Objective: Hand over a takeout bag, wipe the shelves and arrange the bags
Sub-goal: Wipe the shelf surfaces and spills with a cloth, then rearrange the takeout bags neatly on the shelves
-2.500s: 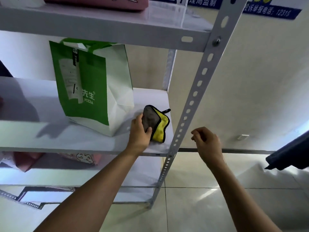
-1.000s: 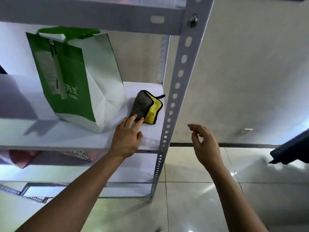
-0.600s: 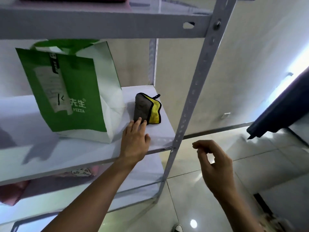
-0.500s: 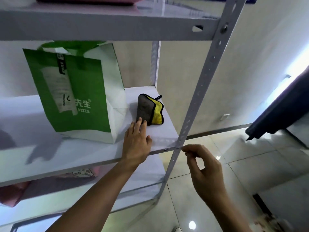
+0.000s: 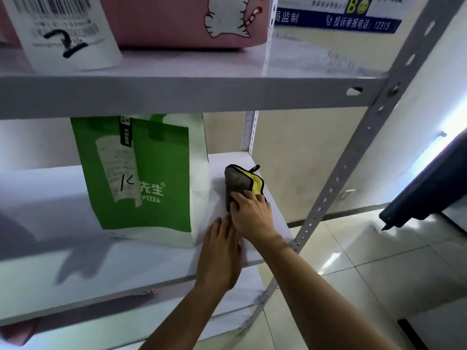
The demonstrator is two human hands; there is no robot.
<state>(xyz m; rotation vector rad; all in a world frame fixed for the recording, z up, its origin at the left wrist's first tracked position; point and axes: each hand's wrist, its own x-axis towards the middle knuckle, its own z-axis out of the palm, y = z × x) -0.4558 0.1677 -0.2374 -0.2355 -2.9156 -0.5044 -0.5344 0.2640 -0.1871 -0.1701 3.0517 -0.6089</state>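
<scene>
Inventory, near to far, as I read it off the head cam:

1. My left hand (image 5: 222,251): palm down on the middle white metal shelf board (image 5: 75,261), fingers straight and laid flat, gripping nothing. Fingertips partly hidden under the right wrist.
2. My right hand (image 5: 250,215): crosses over the left hand, fingers curled over the near end of the folded grey-and-yellow microfibre cloth (image 5: 242,181). Looks like a pinch w/ thumb on the left side, though the thumb is partly hidden so I can't be sure of the hold.
3. Cloth: lies on the mid shelf at its right end, just beside the bag, black-edged, small black hang loop at the far end. Grey face up, yellow face showing along the right edge.
4. Green-and-white paper takeout bag (image 5: 141,178) w/ "PIZZA" print: upright on the same shelf, left of the cloth. Long white receipt stuck to the front, handwritten mark on it.
5. Grey perforated steel upright (image 5: 353,157): front right corner of the rack, slanting up the frame.
6. Upper shelf: pink bag with a cartoon cat print (image 5: 182,21); white receipt label w/ barcode and a handwritten "2" (image 5: 63,31) hangs in front of it, at left.
7. Far wall: blue-and-white notice sign (image 5: 336,18), top right.
</scene>
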